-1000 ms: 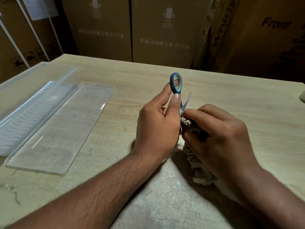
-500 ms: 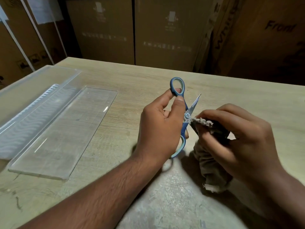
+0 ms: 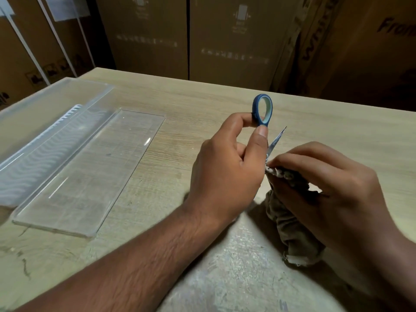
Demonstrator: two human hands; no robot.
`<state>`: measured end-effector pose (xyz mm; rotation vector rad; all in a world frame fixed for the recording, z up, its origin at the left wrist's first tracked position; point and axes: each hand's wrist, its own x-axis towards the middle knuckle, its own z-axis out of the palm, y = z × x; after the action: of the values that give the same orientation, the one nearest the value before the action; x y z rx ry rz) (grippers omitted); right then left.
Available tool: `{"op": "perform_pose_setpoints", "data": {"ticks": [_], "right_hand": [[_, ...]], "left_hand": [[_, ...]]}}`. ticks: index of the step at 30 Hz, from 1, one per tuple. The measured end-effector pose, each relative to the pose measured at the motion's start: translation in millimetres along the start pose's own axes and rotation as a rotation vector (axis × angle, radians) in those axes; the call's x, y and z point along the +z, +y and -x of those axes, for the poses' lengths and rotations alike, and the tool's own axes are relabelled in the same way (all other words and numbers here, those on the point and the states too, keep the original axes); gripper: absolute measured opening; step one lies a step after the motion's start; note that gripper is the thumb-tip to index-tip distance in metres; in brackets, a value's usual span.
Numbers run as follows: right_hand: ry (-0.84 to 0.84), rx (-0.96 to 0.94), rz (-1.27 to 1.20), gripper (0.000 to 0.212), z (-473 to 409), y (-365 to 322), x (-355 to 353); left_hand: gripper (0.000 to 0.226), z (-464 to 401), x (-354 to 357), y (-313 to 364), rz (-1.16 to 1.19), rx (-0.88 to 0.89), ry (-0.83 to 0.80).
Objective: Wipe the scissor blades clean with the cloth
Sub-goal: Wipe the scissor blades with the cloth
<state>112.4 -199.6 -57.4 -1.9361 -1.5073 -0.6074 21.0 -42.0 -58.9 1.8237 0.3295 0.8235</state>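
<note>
My left hand holds a pair of blue-handled scissors above the wooden table, thumb and fingers pinching the upper finger loop. One steel blade sticks up to the right; the other blade and lower handle are hidden behind my hands. My right hand grips a crumpled beige cloth and presses a fold of it against the scissors near the pivot. The rest of the cloth hangs down to the table.
A clear plastic lid lies flat on the left of the table, next to a clear plastic tray at the far left edge. Large cardboard boxes stand behind the table.
The scissors have turned so the lower handle is now hidden behind my left hand. My right hand with the cloth has moved in against the blade near the pivot.
</note>
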Motion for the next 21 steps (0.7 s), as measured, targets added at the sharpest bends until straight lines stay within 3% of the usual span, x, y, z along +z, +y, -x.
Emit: {"op": "perform_pose_setpoints", "data": {"ticks": [4,7,13,21], "right_hand": [[-0.128,-0.062,0.009,0.021,0.9,-4.8,1.3],[-0.112,-0.046,-0.001,0.020,2.3,-6.2,1.6],[-0.051,-0.014,0.018,0.024,-2.2,2.5,-4.8],[-0.150,-0.126,0.041,0.024,-3.5,4.3,-6.2]], "left_hand": [[0.007,-5.3,-8.5,2.2,0.039,-0.042,0.042],[0.004,-11.7,-14.1,1.5,0.065,-0.089,0.037],[0.013,-13.6,-13.7,-0.2,0.061,-0.168,-0.199],[0.016,-16.9,-15.8,-4.5,0.127,-0.261,-0.274]]}}
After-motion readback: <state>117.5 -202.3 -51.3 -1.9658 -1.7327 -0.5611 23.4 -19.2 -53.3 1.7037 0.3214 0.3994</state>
